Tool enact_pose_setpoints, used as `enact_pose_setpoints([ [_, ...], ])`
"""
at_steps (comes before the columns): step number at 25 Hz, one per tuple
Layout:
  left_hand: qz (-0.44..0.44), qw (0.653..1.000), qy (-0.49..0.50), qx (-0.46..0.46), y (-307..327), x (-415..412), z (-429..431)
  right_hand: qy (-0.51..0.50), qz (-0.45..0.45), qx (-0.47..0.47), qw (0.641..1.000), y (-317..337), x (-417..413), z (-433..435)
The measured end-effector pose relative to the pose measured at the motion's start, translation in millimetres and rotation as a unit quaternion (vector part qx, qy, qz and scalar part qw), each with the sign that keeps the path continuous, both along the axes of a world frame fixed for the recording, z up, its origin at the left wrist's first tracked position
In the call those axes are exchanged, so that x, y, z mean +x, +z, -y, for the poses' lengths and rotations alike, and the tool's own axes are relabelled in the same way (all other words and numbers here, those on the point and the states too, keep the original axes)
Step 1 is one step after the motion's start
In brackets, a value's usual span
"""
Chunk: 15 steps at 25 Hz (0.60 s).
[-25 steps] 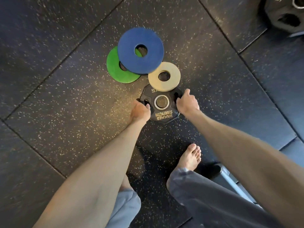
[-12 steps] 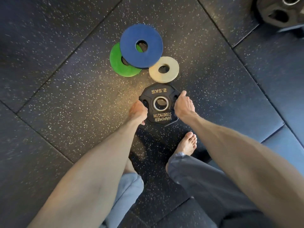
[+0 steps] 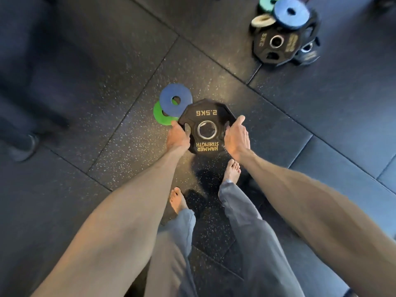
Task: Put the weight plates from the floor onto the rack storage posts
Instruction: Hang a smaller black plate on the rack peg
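A black 2.5 kg plate with a steel-ringed hole is lifted off the floor and held flat in front of me. My left hand grips its left edge and my right hand grips its right edge. Just beyond it on the floor lie a blue disc overlapping a green disc. The plate hides whatever lies under it. No rack post is in view.
At the far right a pile holds a black 5 kg plate, a blue disc, a cream disc and a green disc. Another person's dark leg and shoe stand at the left. My bare feet are below the plate.
Both hands have raised the black plate off the floor toward me. The view has pulled back and up, bringing the pile at the far right and the person at the left into sight.
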<state>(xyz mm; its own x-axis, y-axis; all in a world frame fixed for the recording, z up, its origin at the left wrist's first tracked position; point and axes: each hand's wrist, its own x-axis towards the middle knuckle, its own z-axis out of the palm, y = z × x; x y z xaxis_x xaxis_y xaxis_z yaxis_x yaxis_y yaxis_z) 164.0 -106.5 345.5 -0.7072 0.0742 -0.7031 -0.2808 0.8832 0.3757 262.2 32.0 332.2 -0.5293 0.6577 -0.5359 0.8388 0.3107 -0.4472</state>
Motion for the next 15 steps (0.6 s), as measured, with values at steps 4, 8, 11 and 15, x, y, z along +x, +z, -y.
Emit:
enact_pose_setpoints([
  [4,-0.081,0.992,-0.098,0.028,133,-14,-24,-0.118,-0.098,0.044,0.987,135,7,-5],
  [8,-0.168,0.965,-0.140,0.144,237,-6,-43,-0.257,-0.207,0.094,0.939,242,27,2],
  [11,-0.210,0.925,-0.200,0.246,304,21,-51,-0.332,-0.271,0.169,0.887,309,64,17],
  [15,-0.227,0.873,-0.269,0.339,382,93,-73,-0.447,-0.303,0.239,0.807,385,141,25],
])
